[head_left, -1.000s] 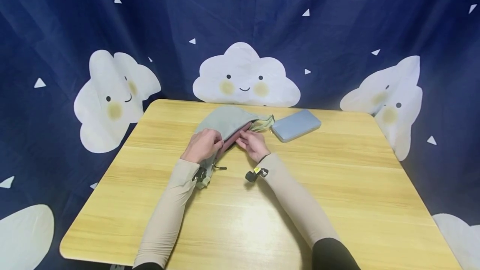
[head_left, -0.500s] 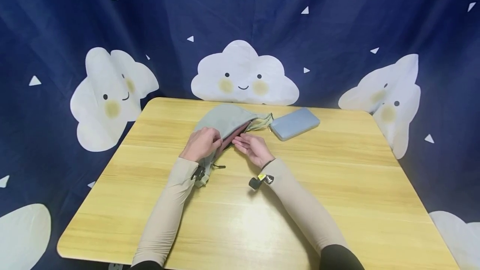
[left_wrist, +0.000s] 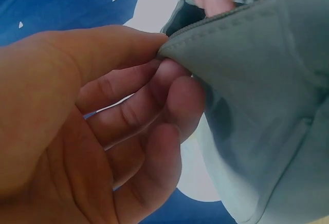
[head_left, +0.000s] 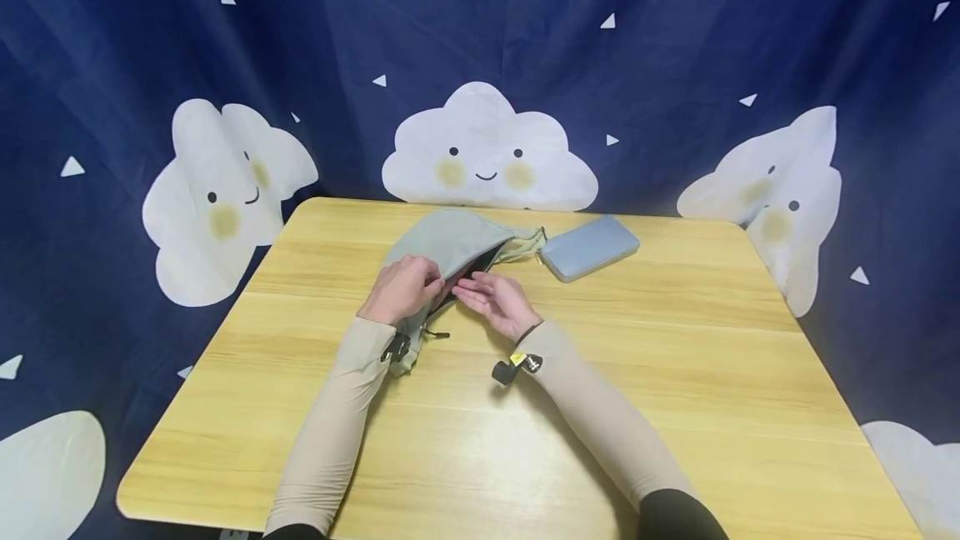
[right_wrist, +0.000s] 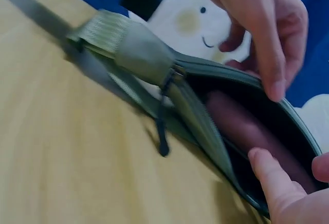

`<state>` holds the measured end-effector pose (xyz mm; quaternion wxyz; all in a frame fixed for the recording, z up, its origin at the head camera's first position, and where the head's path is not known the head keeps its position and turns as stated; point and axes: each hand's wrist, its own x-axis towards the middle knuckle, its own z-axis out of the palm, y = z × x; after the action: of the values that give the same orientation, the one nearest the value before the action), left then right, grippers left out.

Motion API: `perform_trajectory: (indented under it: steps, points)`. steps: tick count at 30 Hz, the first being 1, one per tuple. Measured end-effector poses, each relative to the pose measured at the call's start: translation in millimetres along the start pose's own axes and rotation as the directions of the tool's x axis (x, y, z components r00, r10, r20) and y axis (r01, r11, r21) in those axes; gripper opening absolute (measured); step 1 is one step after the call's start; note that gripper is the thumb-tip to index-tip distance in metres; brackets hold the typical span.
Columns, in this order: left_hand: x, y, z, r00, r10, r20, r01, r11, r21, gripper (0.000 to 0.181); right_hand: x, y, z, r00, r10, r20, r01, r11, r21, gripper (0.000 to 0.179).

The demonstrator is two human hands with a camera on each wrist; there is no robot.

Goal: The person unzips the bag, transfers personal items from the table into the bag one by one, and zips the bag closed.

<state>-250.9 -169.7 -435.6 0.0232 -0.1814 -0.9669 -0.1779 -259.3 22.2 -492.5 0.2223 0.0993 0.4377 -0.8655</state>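
Observation:
A grey-green waist bag (head_left: 450, 240) lies on the table, its zipped mouth gaping. My left hand (head_left: 405, 290) pinches the upper edge of that mouth between thumb and fingers, seen closely in the left wrist view. Inside the dark pocket lies a smooth mauve-pink object (right_wrist: 239, 121) whose kind I cannot tell. My right hand (head_left: 498, 304) is at the opening with its fingers extended; in the right wrist view a fingertip reaches in beside the mauve object, and contact is unclear. The black zip pull (right_wrist: 163, 131) dangles at one end of the mouth.
A blue-grey zip wallet (head_left: 590, 248) lies just right of the bag's strap end (head_left: 528, 242). Wooden tabletop (head_left: 675, 357) surrounds both. Behind it hangs a dark blue curtain (head_left: 337, 40) printed with clouds.
My right hand has shifted left along the bag's mouth. The mauve object has gone deeper inside, and more dark lining shows. My left hand keeps its grip on the edge.

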Motion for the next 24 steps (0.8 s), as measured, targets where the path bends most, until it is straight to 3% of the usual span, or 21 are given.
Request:
perform_trajectory:
  steps: [6, 14, 24]
  points:
    - [1.1, 0.6, -1.1, 1.000, 0.005, -0.009, -0.005, 1.000, 0.002, 0.026, -6.1, 4.8, 6.7, 0.997, 0.047, 0.053, -0.045, 0.998, -0.033, 0.042]
    - [-1.0, 1.1, 0.5, 1.000, 0.002, -0.013, -0.002, 1.000, -0.007, 0.026, -3.0, 10.4, 12.3, 0.999, 0.035, 0.035, -0.035, 0.999, -0.002, 0.038]
    - [-0.6, 0.8, 2.6, 1.000, -0.001, -0.024, 0.000, 1.000, -0.013, 0.023, 1.4, 8.6, 9.9, 0.998, 0.036, 0.043, -0.032, 0.997, -0.074, 0.042]
